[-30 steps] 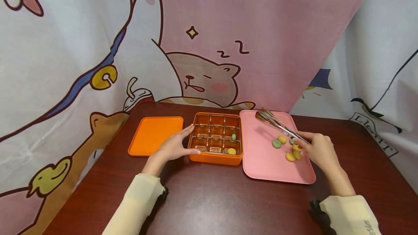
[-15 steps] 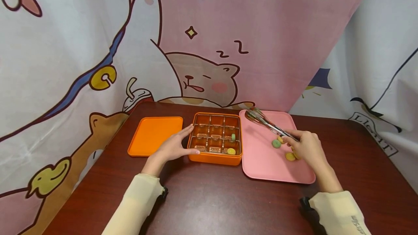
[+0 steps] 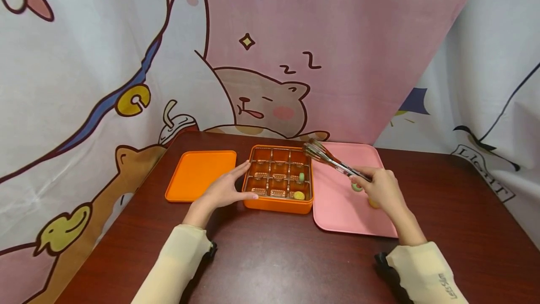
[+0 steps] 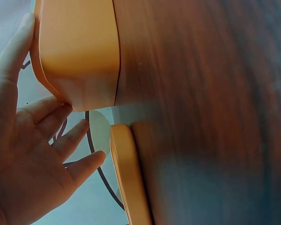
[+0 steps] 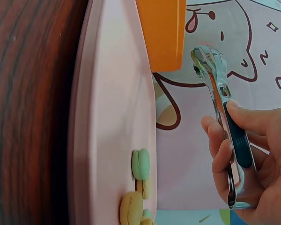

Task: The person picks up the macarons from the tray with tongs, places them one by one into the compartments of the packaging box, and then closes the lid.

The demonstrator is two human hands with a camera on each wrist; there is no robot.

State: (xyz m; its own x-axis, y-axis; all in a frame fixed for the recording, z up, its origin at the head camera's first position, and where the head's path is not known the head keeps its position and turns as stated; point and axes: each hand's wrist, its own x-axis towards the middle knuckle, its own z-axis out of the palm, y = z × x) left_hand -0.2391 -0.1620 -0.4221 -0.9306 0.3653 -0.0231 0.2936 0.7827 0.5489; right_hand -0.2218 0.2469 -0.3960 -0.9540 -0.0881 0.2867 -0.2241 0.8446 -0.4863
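Note:
My right hand point(image 3: 381, 191) grips metal tongs point(image 3: 333, 161) with dark handle pads, seen close in the right wrist view. The tongs' head hangs over the seam between the pink tray point(image 3: 337, 215) and the orange box point(image 3: 276, 205). A yellow-green bit shows between their tips, too small to identify. With straight fingers, my left hand point(image 3: 223, 189) touches the box's left side and front corner. A clear divider with several compartments fills the box. Its right column holds a green macaron point(image 3: 301, 177) on edge and a yellow macaron point(image 3: 299, 195) in the front corner.
Several green and yellow macarons lie on the tray, such as a green macaron point(image 5: 141, 164) and a yellow macaron point(image 5: 131, 208), partly hidden by my right hand in the head view. An orange lid point(image 3: 202, 175) lies left of the box. A printed curtain point(image 3: 358, 50) hangs behind the table.
My right hand has moved left with the tongs, from the tray's right part, bringing their head near the box's right rim. The left hand and the box have stayed in place.

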